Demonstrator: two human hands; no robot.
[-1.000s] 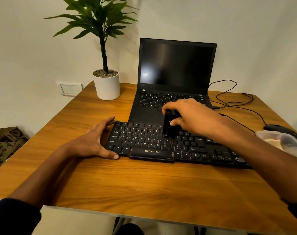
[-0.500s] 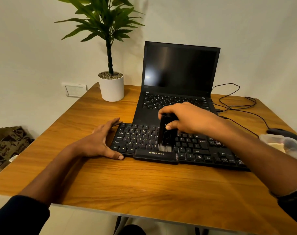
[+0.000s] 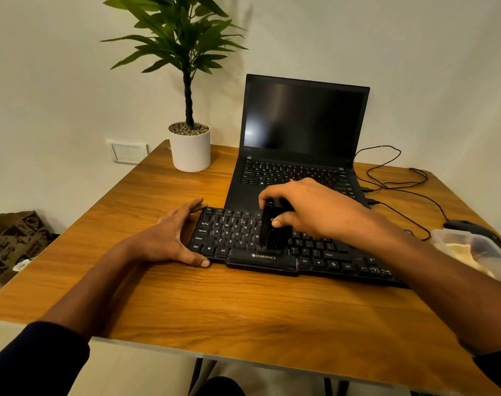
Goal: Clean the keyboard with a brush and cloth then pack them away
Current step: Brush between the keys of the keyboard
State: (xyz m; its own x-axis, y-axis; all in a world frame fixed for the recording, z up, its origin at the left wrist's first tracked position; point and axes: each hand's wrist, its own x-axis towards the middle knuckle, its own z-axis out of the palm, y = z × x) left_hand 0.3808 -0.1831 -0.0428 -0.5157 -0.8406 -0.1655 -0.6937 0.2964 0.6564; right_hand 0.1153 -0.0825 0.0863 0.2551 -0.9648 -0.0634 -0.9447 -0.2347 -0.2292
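The black keyboard (image 3: 272,247) lies on the worktop (image 3: 243,310) before the laptop (image 3: 300,138). The right hand (image 3: 315,210) grips the brush (image 3: 273,230) on its middle keys — brushing step; the left hand (image 3: 169,238), flat, steadies its end. Next — sweep neighbouring rows, keeping bristles down.

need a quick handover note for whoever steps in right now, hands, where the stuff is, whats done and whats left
Right hand grips the black brush, bristle end down on the middle keys of the black keyboard.
Left hand lies open against the keyboard's left end, thumb along the front edge, bracing it.
The keyboard sits on the wooden table in front of the open laptop.
A clear plastic container stands at the right edge with something pale inside; whether that is the cloth cannot be told.
Done: brushing under way.
Left: finish brushing, wipe with the cloth, pack both away.
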